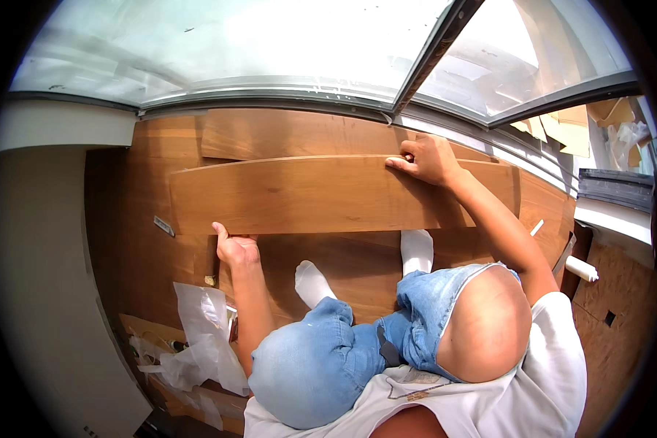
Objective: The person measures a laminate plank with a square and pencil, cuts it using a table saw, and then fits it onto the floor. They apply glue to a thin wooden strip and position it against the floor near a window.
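Observation:
A long brown wooden floorboard (306, 196) is held crosswise in front of my knees. My left hand (236, 247) grips its near edge toward the left end, thumb on top and fingers underneath, mostly hidden. At the far edge, right of the middle, my right hand (429, 159) is closed around the board with its thumb lying on the top face. Beyond it another brown board (292, 134) lies by the window frame. Whether the held board touches the floor below along its length, I cannot tell.
Glass panels in a dark frame (270, 93) run along the far side. A pale wall (36, 255) stands at the left. Crumpled plastic wrap (204, 328) lies near my left forearm, a small metal strip (164, 225) by the board's left end, and a white cylinder (582, 269) at the right.

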The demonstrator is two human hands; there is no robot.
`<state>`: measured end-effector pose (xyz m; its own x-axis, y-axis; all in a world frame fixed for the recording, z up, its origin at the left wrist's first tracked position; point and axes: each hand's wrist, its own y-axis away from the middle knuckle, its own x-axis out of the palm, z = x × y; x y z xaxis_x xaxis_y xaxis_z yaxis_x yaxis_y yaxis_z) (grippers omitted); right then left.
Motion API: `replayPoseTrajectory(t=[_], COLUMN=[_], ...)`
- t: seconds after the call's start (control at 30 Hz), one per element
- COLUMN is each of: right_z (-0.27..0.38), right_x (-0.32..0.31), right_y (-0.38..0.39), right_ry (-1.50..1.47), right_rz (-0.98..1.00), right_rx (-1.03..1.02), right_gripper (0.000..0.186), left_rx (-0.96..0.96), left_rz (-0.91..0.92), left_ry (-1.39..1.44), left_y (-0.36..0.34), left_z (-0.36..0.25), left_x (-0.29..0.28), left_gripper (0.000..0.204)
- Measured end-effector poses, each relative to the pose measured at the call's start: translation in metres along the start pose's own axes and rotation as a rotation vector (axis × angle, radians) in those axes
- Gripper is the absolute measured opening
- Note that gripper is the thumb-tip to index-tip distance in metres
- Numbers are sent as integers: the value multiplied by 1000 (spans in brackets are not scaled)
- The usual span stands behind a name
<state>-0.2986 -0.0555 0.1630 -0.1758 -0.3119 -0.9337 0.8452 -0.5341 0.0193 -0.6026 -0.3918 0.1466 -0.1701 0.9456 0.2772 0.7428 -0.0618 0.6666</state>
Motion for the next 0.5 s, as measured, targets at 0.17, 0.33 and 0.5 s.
replayPoseTrajectory(t=[0.17, 0.33, 0.5], right_z=[-57, -137, -169], right_x=[-7, 1, 25], right_y=[79, 239, 259], right_ry=[205, 49, -402], right_rz=[-552, -335, -359], right_rx=[373, 1197, 1264], right_gripper=[13, 53, 64], left_rx=[-94, -126, -107], left_rz=[105, 91, 96], left_ry=[11, -57, -134], left_y=[-51, -84, -106], left_z=[17, 29, 40], left_x=[-19, -6, 36], left_gripper=[55, 51, 50])
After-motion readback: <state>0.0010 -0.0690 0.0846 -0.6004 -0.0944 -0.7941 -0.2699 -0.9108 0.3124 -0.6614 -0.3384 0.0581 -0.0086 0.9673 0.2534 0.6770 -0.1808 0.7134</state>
